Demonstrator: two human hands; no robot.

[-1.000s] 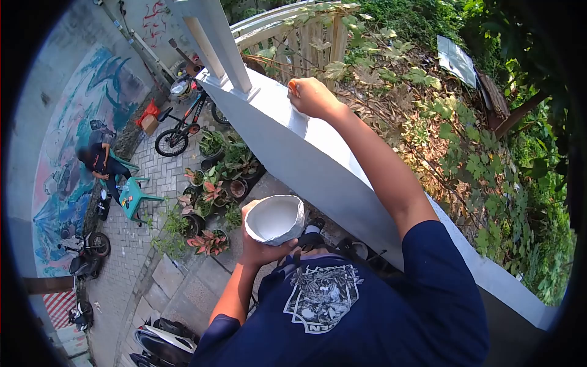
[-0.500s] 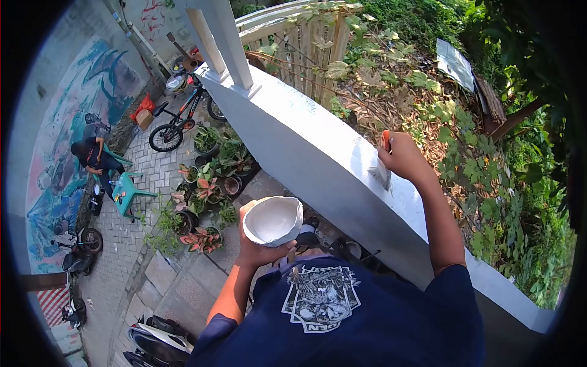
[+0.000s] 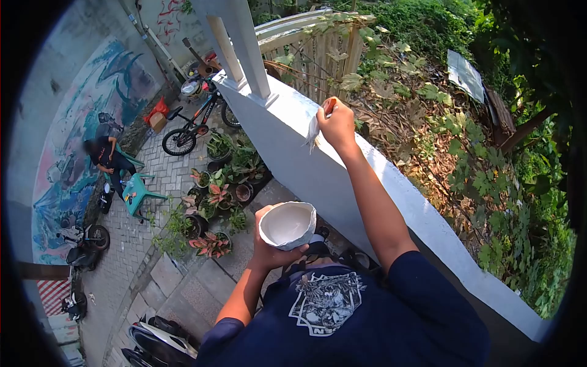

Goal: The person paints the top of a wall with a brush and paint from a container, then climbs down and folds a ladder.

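Observation:
My left hand [image 3: 267, 248] is wrapped round a rough-edged bowl [image 3: 287, 226] with white paint inside, held in front of my chest. My right hand [image 3: 337, 125] grips the orange handle of a paintbrush [image 3: 313, 131]. The brush's pale bristles hang down at the left edge of the white wall top [image 3: 391, 180], a short way from the foot of the posts. Whether the bristles touch the wall is hard to tell.
Two posts [image 3: 247, 55] rise from the wall's far end. Potted plants [image 3: 220, 192], a bicycle [image 3: 195, 126] and a green table [image 3: 137, 192] with a seated person [image 3: 104, 154] are at left. Leafy ground [image 3: 422, 134] lies beyond the wall, beside a fence [image 3: 312, 58].
My right hand has moved with the brush along the wall top, up and left towards the posts. The bowl stays in my left hand, and the view has shifted slightly.

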